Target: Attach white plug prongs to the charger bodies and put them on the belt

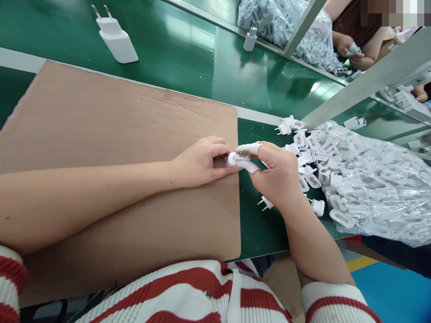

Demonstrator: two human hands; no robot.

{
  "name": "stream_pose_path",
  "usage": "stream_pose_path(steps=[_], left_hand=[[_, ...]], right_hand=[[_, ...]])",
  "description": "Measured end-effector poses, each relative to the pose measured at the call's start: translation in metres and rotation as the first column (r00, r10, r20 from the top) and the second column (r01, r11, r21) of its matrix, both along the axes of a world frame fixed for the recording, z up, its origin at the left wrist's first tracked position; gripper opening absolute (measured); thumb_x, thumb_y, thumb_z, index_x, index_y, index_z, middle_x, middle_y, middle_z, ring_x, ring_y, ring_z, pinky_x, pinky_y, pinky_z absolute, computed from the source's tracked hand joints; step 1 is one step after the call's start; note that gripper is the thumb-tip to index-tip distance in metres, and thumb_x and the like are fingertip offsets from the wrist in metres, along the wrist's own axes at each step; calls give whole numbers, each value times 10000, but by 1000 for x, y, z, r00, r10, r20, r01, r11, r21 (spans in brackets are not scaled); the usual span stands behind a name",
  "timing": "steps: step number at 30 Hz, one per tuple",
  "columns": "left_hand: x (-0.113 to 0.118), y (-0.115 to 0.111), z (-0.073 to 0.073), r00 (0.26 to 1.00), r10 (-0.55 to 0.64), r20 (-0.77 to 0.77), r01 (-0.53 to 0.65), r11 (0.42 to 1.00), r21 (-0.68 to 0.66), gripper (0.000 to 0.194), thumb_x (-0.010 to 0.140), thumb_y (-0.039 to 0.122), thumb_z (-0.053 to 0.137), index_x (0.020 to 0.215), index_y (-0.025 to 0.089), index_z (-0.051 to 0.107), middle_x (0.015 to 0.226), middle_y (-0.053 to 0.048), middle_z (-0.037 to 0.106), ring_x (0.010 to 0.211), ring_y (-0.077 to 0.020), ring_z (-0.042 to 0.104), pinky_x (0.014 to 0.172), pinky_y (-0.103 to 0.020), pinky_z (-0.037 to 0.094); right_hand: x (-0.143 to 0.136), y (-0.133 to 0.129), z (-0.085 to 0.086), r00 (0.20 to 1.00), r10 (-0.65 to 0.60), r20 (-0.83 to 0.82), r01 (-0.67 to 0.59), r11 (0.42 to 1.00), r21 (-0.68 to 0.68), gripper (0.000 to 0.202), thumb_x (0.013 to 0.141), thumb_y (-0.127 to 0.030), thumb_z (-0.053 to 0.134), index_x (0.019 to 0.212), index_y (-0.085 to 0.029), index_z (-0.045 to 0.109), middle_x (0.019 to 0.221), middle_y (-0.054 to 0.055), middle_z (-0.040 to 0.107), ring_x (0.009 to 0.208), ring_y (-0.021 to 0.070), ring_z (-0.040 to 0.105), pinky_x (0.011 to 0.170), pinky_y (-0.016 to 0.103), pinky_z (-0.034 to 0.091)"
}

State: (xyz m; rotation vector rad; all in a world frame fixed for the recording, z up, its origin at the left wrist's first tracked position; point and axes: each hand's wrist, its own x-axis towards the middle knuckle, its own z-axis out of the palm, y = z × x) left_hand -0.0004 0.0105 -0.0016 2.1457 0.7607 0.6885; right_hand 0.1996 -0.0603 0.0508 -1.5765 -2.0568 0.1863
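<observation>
While both pinch it, the plug piece [235,159] sits between left hand [200,161] and right hand [279,176].

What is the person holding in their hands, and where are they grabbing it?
A small white plug part, pinched at its ends between left hand and right hand.

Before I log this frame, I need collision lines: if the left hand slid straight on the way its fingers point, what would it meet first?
The left hand points right, at the small white plug part it already pinches; directly beyond is the right hand, whose taped fingertips grip the same part. Depth looks level, so contact seems immediate.
</observation>
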Motion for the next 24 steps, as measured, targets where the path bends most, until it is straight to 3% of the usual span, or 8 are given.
stream_pose_path(steps=[8,13,19,24], left_hand=[[1,-2,0,999,14,37,-15,999,32,306,928,506,679,940,212,765,916,-66,720,905,-238,648,853,-353,522],[1,-3,-2,999,23,28,-24,999,37,330,928,528,679,931,209,764,928,-76,722,896,-239,645,839,-358,519],[0,-2,-3,1000,18,23,-19,998,54,345,935,533,687,942,195,757,907,-75,705,884,-239,635,831,-356,513],[1,-8,-4,999,32,-22,-27,979,203,337,1031,501,596,1101,199,728,962,-64,725,887,-238,660,854,-355,517]], right_hand=[[-5,0,-1,996,-59,61,58,998,21,121,864,-147,649,874,-259,693,935,18,771,834,206,690,649,286,411],[-4,4,5,999,8,32,-6,999,-52,167,793,-109,634,864,-256,671,914,-3,765,766,189,672,645,286,417],[-7,5,4,1000,-25,2,25,998,-59,210,754,-81,629,871,-254,648,947,3,769,810,199,687,675,296,438],[-8,4,-2,998,-46,-47,41,994,-103,210,768,-76,636,880,-252,614,954,-15,747,852,183,690,690,280,421]])
